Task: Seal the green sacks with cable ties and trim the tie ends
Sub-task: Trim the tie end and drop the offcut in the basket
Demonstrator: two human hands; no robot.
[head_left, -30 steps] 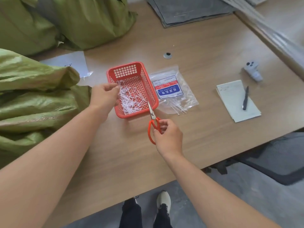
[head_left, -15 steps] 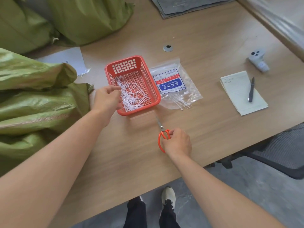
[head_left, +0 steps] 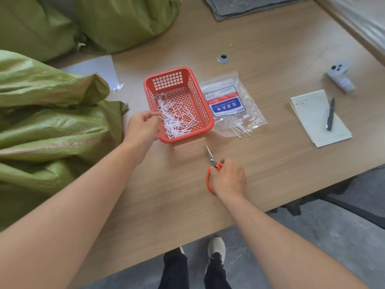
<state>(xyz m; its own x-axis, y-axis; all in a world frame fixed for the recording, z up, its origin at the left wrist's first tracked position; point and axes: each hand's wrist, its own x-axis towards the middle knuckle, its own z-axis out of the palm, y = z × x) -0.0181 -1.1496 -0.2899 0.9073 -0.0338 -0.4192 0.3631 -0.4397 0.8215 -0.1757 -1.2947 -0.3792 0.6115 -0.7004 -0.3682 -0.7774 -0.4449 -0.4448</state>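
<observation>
A red plastic basket [head_left: 201, 97] holding several white trimmed tie ends [head_left: 177, 118] sits mid-table. My left hand [head_left: 142, 127] hovers at the basket's near left corner, fingers loosely curled over the rim, nothing visibly in it. My right hand [head_left: 228, 178] rests on the table and grips the orange handles of the scissors [head_left: 211, 161], blades closed and pointing toward the basket. A clear bag of white cable ties [head_left: 229, 103] lies right of the basket. Green woven sacks [head_left: 48, 126] are piled at the left, with more green sacks [head_left: 108, 21] at the back.
A notepad [head_left: 312, 126] with a black pen [head_left: 330, 114] lies at the right, a grey controller [head_left: 340, 77] behind it. White paper [head_left: 95, 69] lies by the sacks, grey mats [head_left: 250, 5] at the back. A chair [head_left: 358, 195] stands past the table's near edge.
My right hand has drawn the scissors back from the basket's edge and down onto the table nearer me. My left hand stays at the basket's near left corner.
</observation>
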